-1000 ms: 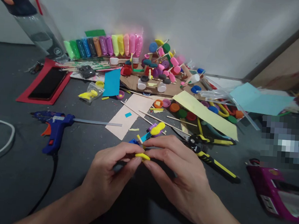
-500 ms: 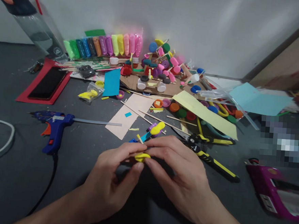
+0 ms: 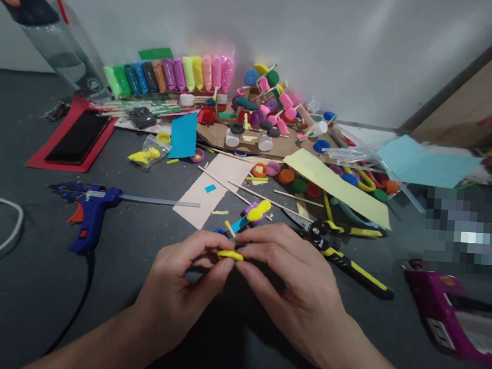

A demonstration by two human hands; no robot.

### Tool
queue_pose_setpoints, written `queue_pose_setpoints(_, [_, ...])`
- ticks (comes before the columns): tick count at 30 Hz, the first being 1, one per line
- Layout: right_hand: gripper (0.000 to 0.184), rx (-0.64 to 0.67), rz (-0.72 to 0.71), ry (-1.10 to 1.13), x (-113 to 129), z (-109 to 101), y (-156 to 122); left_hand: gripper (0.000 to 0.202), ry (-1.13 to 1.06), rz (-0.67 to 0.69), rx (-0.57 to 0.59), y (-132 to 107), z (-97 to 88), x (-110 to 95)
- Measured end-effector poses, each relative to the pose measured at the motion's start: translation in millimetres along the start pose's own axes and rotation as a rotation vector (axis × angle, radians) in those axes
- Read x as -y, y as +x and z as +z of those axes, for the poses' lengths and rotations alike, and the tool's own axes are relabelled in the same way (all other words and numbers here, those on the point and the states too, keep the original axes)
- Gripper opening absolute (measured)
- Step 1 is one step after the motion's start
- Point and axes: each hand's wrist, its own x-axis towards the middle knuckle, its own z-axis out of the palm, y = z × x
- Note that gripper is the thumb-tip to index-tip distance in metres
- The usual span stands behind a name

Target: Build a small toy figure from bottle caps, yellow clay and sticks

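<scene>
Between my two hands is a small flattened piece of yellow modelling clay (image 3: 230, 255). My left hand (image 3: 186, 284) pinches its left side between thumb and fingers. On the other side, the thumb and fingertips of my right hand (image 3: 292, 283) press on its right edge. Just beyond my fingertips lies a small craft piece with a yellow clay figure-eight shape (image 3: 259, 211), a purple cap and a blue paper strip (image 3: 238, 224). A short thin stick with a yellow end (image 3: 228, 226) stands right behind my fingers, its lower end hidden.
A blue glue gun (image 3: 95, 202) lies left, its cord running toward me. Yellow-black pliers (image 3: 350, 265) lie right, near a magenta device (image 3: 443, 316). Behind are wooden sticks, bottle caps, paper sheets (image 3: 338, 185), clay packets (image 3: 165, 76), a phone (image 3: 78, 136) and a water bottle (image 3: 62, 48).
The yellow clay has turned a little and looks flatter and more level. Both hands have shifted slightly left with it; the items on the table stay in place.
</scene>
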Motion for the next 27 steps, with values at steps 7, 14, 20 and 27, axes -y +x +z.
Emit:
queue_pose_setpoints(7, [0.005,0.014,-0.017,-0.015,-0.7,2.3,-1.9,0.012,0.115,0.041,0.010,-3.7,-2.5,3.9])
queue_pose_setpoints(14, [0.005,0.016,-0.009,-0.001,-0.7,-0.1,0.4,0.018,-0.035,-0.043,0.073,-5.0,-1.1,3.6])
queue_pose_setpoints(20, [0.007,0.024,0.037,0.025,-0.7,-2.8,1.1,0.028,-0.150,-0.057,0.173,-8.4,-3.8,2.5])
queue_pose_setpoints(27, [0.006,0.034,0.028,0.013,-0.6,-1.1,-1.3,0.013,0.037,0.017,0.015,-3.3,-0.5,3.2])
